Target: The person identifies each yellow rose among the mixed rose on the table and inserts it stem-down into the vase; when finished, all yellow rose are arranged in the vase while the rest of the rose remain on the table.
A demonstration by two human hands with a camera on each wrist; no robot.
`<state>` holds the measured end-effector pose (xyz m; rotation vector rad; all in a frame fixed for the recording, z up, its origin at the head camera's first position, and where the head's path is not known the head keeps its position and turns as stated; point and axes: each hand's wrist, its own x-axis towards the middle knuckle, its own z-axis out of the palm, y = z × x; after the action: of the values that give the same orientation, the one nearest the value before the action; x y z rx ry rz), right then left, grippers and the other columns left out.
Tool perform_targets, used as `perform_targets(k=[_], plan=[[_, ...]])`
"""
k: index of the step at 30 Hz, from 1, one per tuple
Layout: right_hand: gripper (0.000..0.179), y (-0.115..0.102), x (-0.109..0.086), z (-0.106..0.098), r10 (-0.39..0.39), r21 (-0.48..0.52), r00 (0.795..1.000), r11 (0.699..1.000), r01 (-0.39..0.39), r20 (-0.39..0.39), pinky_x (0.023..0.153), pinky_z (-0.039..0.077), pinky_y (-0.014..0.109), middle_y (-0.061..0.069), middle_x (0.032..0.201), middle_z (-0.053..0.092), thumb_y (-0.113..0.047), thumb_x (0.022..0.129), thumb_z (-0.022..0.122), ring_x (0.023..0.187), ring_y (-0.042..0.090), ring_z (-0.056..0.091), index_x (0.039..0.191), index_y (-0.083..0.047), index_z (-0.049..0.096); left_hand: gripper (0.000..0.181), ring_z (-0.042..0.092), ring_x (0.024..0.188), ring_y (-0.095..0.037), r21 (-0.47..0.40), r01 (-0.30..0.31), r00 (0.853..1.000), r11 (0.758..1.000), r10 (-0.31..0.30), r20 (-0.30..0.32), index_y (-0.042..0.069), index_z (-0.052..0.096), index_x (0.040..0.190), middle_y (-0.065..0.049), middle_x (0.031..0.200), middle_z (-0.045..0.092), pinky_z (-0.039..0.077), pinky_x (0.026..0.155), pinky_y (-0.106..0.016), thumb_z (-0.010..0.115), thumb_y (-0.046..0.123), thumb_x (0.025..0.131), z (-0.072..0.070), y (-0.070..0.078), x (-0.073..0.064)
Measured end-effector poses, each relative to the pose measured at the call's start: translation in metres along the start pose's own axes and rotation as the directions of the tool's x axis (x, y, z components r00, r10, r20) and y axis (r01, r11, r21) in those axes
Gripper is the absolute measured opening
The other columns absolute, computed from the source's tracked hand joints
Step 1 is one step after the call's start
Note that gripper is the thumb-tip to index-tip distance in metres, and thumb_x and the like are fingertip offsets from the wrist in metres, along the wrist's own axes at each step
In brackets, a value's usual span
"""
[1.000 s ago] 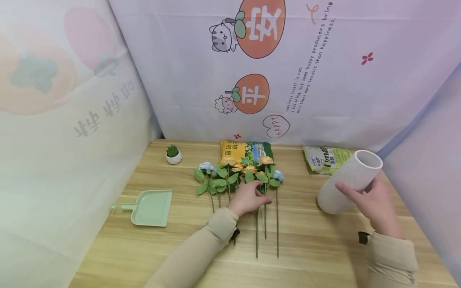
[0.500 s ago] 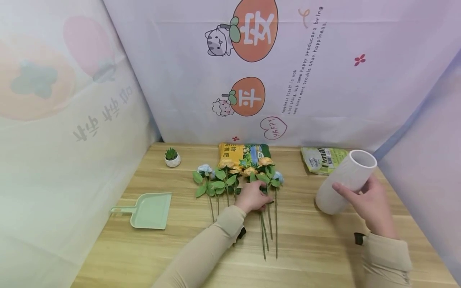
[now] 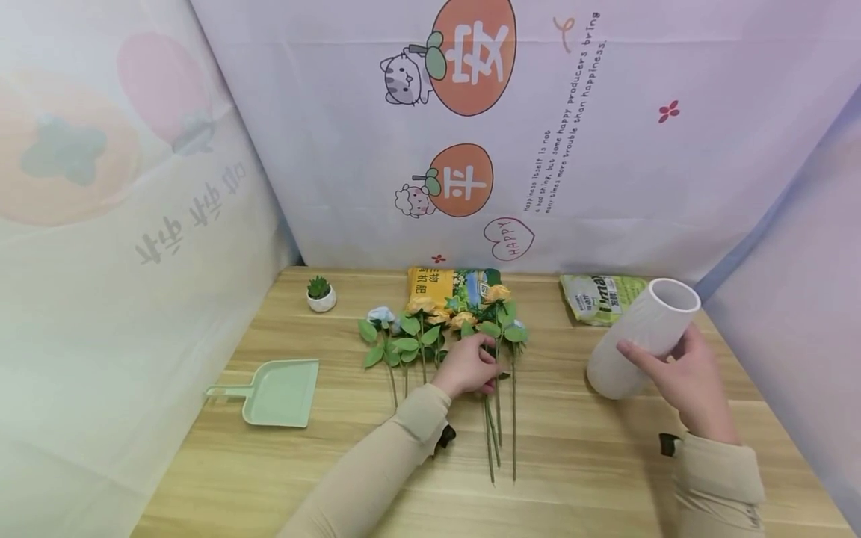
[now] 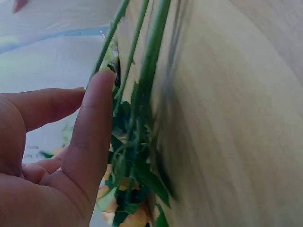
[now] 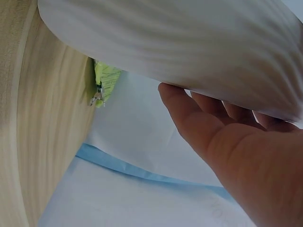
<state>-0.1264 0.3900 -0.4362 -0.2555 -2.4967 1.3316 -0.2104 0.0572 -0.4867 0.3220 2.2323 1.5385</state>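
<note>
Artificial roses with long green stems lie side by side on the wooden table, orange blooms [image 3: 498, 293] in the middle and a blue bloom [image 3: 380, 314] at the left end. My left hand [image 3: 466, 366] reaches over the row and pinches one green stem [image 4: 108, 40] between thumb and index finger, just below the leaves. Other stems [image 4: 154, 52] run beside those fingertips. On the right, my right hand [image 3: 696, 381] grips a white ribbed vase [image 3: 635, 347], thumb on the near side. The vase leans right, its mouth up and its base low over the table.
Behind the blooms lies a yellow and green bag [image 3: 437, 285]; a green and grey bag [image 3: 599, 299] is behind the vase. At left are a small potted succulent [image 3: 321, 296] and a pale green dustpan [image 3: 281, 394]. Printed cloth walls [image 3: 363, 149] enclose the table.
My left thumb and fingers have closed in on a stem, and the lower stem ends there shifted right. One orange bloom has risen slightly. The right hand keeps holding the tilted vase.
</note>
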Motion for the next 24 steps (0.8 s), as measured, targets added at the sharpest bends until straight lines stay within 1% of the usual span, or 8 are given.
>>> perform_targets(k=[5, 6, 10, 13, 16, 18, 21, 24], plan=[[0.077, 0.0, 0.0, 0.0, 0.007, -0.005, 1.0, 1.0, -0.007, 0.001, 0.08, 0.047, 0.008, 0.016, 0.143, 0.056, -0.031, 0.094, 0.087, 0.114, 0.003, 0.055, 0.154, -0.007, 0.045, 0.049, 0.077, 0.075, -0.03, 0.011, -0.088, 0.996, 0.996, 0.088, -0.028, 0.007, 0.06, 0.148, -0.001, 0.097, 0.069, 0.067, 0.067, -0.041, 0.072, 0.004, 0.101, 0.0, 0.009, -0.002], [0.077, 0.0, 0.0, 0.0, 0.008, -0.003, 1.0, 1.0, -0.008, 0.001, 0.08, 0.047, 0.008, 0.015, 0.142, 0.056, -0.031, 0.094, 0.087, 0.114, 0.003, 0.055, 0.154, -0.007, 0.045, 0.047, 0.077, 0.075, -0.029, 0.014, -0.106, 0.994, 0.994, 0.107, -0.037, 0.008, 0.06, 0.148, 0.0, 0.097, 0.069, 0.067, 0.067, -0.04, 0.072, 0.004, 0.102, 0.0, 0.013, -0.002], [0.076, 0.001, 0.0, -0.001, 0.006, -0.014, 1.0, 1.0, -0.006, -0.001, 0.08, 0.047, 0.009, 0.014, 0.142, 0.056, -0.031, 0.094, 0.087, 0.113, 0.003, 0.055, 0.154, -0.009, 0.046, 0.049, 0.078, 0.081, -0.03, -0.008, -0.169, 0.983, 0.986, 0.168, -0.068, 0.009, 0.061, 0.148, 0.002, 0.1, 0.069, 0.068, 0.069, -0.038, 0.074, 0.003, 0.101, -0.003, 0.035, 0.001], [0.076, 0.001, 0.001, -0.002, -0.004, -0.016, 1.0, 1.0, 0.004, -0.002, 0.08, 0.048, 0.009, 0.012, 0.141, 0.057, -0.031, 0.094, 0.088, 0.112, 0.002, 0.055, 0.154, -0.009, 0.046, 0.052, 0.079, 0.083, -0.029, -0.011, -0.236, 0.969, 0.972, 0.234, -0.083, 0.01, 0.06, 0.148, 0.002, 0.103, 0.071, 0.068, 0.071, -0.036, 0.076, 0.002, 0.1, -0.011, 0.061, 0.006], [0.077, 0.001, 0.001, -0.003, -0.006, -0.013, 1.0, 1.0, 0.006, -0.001, 0.081, 0.048, 0.009, 0.012, 0.14, 0.057, -0.031, 0.094, 0.088, 0.113, 0.003, 0.055, 0.155, -0.009, 0.046, 0.053, 0.079, 0.082, -0.026, -0.058, -0.307, 0.949, 0.95, 0.301, -0.096, 0.01, 0.06, 0.148, 0.0, 0.105, 0.072, 0.067, 0.072, -0.035, 0.077, 0.001, 0.099, -0.02, 0.092, 0.013], [0.077, 0.0, 0.001, -0.003, -0.003, -0.014, 1.0, 1.0, 0.003, 0.002, 0.082, 0.048, 0.009, 0.013, 0.142, 0.057, -0.031, 0.094, 0.088, 0.115, 0.005, 0.055, 0.155, -0.009, 0.046, 0.053, 0.079, 0.081, -0.025, -0.117, -0.343, 0.937, 0.932, 0.331, -0.111, 0.011, 0.06, 0.148, -0.001, 0.105, 0.072, 0.067, 0.072, -0.034, 0.077, 0.0, 0.098, -0.025, 0.113, 0.018], [0.079, -0.001, 0.0, -0.003, 0.001, -0.012, 1.0, 1.0, -0.001, 0.004, 0.082, 0.047, 0.01, 0.014, 0.143, 0.057, -0.032, 0.094, 0.088, 0.117, 0.007, 0.055, 0.156, -0.009, 0.045, 0.053, 0.079, 0.084, -0.028, -0.213, -0.387, 0.921, 0.897, 0.364, -0.14, 0.011, 0.06, 0.147, -0.004, 0.107, 0.072, 0.068, 0.073, -0.035, 0.077, -0.001, 0.098, -0.029, 0.143, 0.023], [0.078, 0.0, -0.001, -0.003, -0.003, -0.002, 1.0, 1.0, 0.003, 0.006, 0.083, 0.048, 0.011, 0.015, 0.143, 0.057, -0.031, 0.094, 0.088, 0.117, 0.007, 0.056, 0.156, -0.009, 0.045, 0.052, 0.079, 0.085, -0.029, -0.258, -0.434, 0.899, 0.863, 0.397, -0.186, 0.013, 0.06, 0.146, -0.005, 0.107, 0.072, 0.068, 0.074, -0.036, 0.077, 0.0, 0.099, -0.029, 0.174, 0.025]])
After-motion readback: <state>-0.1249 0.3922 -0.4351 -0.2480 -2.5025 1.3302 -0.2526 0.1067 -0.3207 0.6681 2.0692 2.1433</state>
